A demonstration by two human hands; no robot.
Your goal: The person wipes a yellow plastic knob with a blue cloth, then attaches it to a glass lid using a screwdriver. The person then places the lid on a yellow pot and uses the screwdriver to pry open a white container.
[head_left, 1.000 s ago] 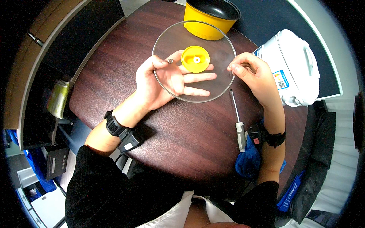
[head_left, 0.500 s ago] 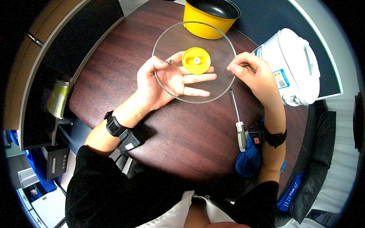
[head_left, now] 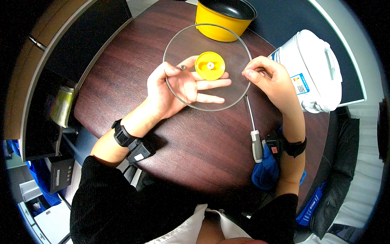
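Observation:
A round glass pot lid (head_left: 227, 95) with a thin metal rim rests on my left hand (head_left: 178, 83). The thumb is bent over its left edge, and the other fingers spread beneath, visible through the glass. At the lid's middle sits a round yellow knob (head_left: 210, 74) with a pale hub at its centre. A small metal-ringed vent hole (head_left: 183, 67) shows near my thumb. By the lid's right rim my right hand (head_left: 270, 77) is closed, thumb and fingertips pinched together; whatever they hold is too small to make out.
A yellow pot (head_left: 221, 30) with a black inside stands at the far edge of the dark wood table (head_left: 195, 142). A white rice cooker (head_left: 313, 69) is at the right. A grey-handled screwdriver (head_left: 256, 146) and blue cloth (head_left: 265, 173) lie near my right forearm.
The lid has sunk very slightly on my left hand. My right hand keeps its pinch beside the rim, almost unmoved.

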